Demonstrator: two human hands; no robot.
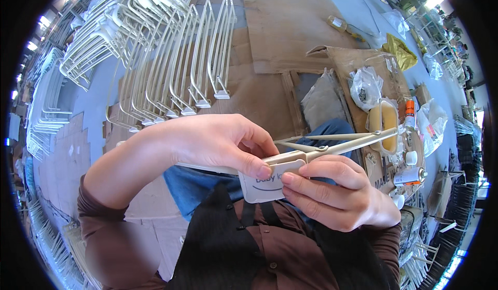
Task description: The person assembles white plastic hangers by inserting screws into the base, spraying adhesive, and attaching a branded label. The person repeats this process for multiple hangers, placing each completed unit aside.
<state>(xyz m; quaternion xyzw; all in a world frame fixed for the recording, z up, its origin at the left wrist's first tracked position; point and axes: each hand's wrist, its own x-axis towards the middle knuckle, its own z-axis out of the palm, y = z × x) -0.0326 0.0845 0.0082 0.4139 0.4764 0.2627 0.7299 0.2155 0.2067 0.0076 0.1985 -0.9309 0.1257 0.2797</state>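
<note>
A cream metal tube frame [346, 144] lies across my lap, its far end reaching to the right. At its near joint is a flat cream plastic plate [262, 190] bearing printed writing. My left hand [241, 149] grips the joint and the plate's upper edge, thumb on the front of the plate. My right hand [334, 190] pinches the right edge of the plate with thumb and fingertips. A rivet or screw head [321, 148] shows on the tube just above my right fingers. The part of the joint behind my fingers is hidden.
Rows of bent cream tube frames [198, 64] stand ahead and left on cardboard sheets [291, 21]. At right are a cream plastic container [383, 124], an orange-labelled spray can [410, 114], a second can [408, 176] lying down, and a clear bag of small parts [365, 89].
</note>
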